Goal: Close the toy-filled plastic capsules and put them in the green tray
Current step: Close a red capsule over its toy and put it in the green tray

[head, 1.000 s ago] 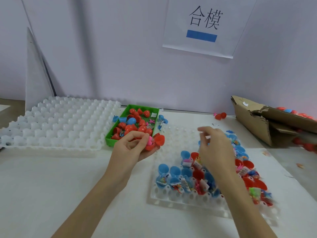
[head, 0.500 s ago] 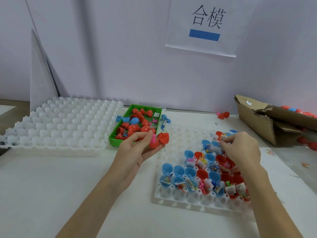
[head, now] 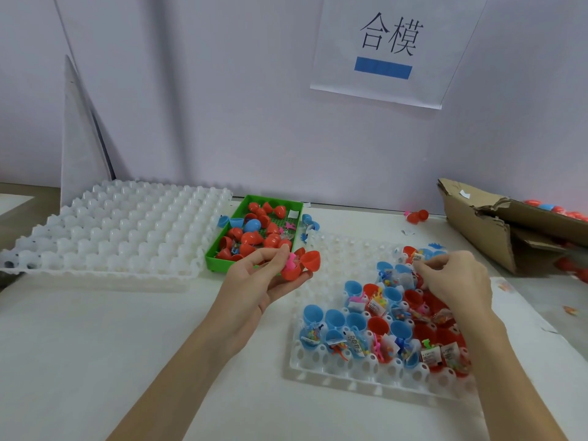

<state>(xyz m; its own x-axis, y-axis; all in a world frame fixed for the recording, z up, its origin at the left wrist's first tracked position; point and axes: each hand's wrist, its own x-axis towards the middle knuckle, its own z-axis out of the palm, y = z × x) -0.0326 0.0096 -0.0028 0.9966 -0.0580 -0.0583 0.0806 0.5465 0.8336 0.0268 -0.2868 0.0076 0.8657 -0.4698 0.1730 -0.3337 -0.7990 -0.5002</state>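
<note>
Both hands work over the white table [head: 95, 361]. Left hand [head: 264, 278] cups an open red capsule [head: 299, 265], fingers curled loosely round it, a pink toy showing inside and its hinged lid tipped open to the right. Right hand [head: 455, 281] reaches down into the white holder tray [head: 350, 374], fingertips pinched among the open capsules [head: 375, 326] (whether they have hold of one is hidden by the hand itself). Those blue and red capsules hold small toys and packets whose print is too small to read. Beyond the left hand sits the green tray [head: 219, 262], holding closed red capsules and one blue. An empty white holder tray [head: 127, 227] lies to its left. A torn cardboard box [head: 477, 227] is cut off at the right edge. On the wall, a paper sign [head: 388, 49] reads "合模" above a blue bar.
</note>
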